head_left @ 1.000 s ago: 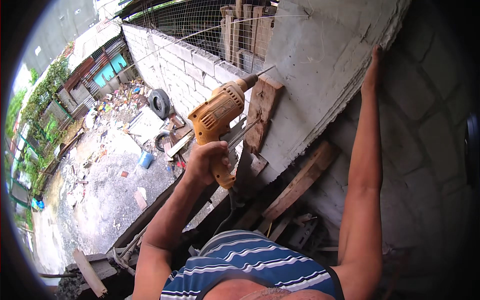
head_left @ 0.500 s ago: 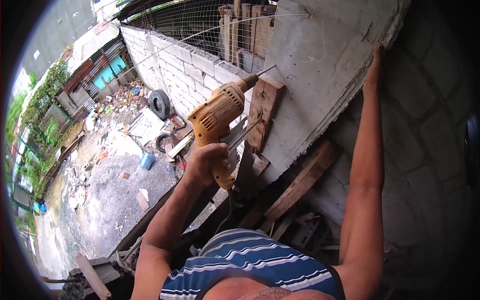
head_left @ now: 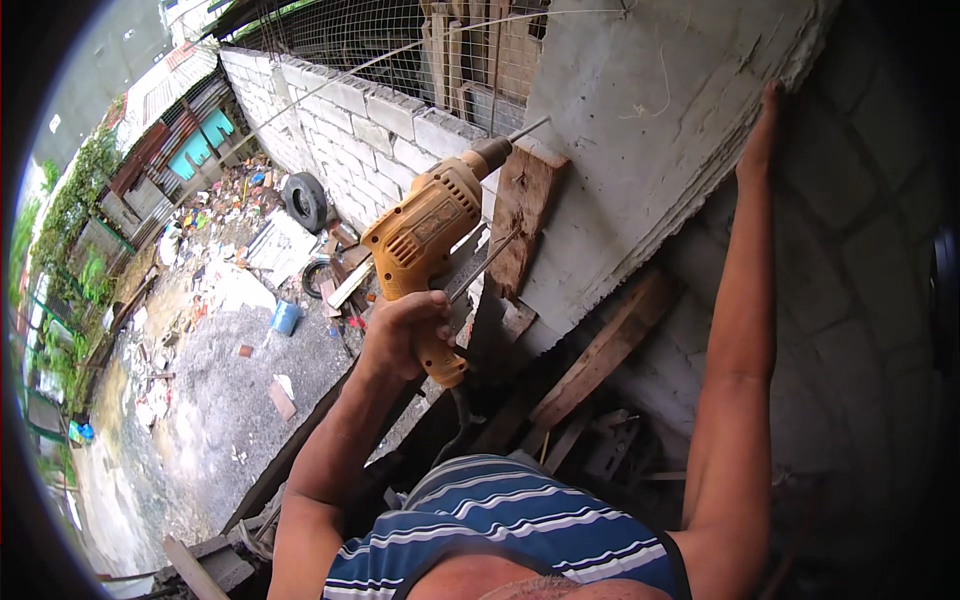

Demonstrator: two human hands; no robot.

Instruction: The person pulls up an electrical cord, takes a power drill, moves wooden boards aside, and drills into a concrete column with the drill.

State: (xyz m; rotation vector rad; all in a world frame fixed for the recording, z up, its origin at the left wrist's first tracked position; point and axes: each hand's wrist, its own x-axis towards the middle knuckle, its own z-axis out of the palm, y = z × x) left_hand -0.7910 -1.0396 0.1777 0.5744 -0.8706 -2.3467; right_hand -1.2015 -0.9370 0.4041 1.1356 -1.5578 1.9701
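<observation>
My left hand (head_left: 408, 330) is wrapped round the handle of a yellow corded power drill (head_left: 425, 235). The long drill bit (head_left: 530, 129) points up and right, in front of the grey concrete wall (head_left: 640, 130); contact with it cannot be made out. Beside the drill, a rough wooden block (head_left: 527, 205) lies against the wall, with thin metal rods (head_left: 490, 262) slanting by it. My right arm is stretched far forward. At the wall's broken right edge rests my right hand (head_left: 762, 130), its fingers extended along the edge and partly hidden.
A wooden beam (head_left: 605, 350) slants below the wall, among dark scraps. From the drill handle a black cord (head_left: 460, 425) hangs down. Left lies a lower littered yard with a tire (head_left: 304, 202) and a blue container (head_left: 285, 318), beside a block wall (head_left: 330, 110) topped by wire mesh (head_left: 385, 55).
The view has shifted slightly, so the yard sits further left. The drill has tilted and moved a little left in my left hand. My right hand stays at the wall edge.
</observation>
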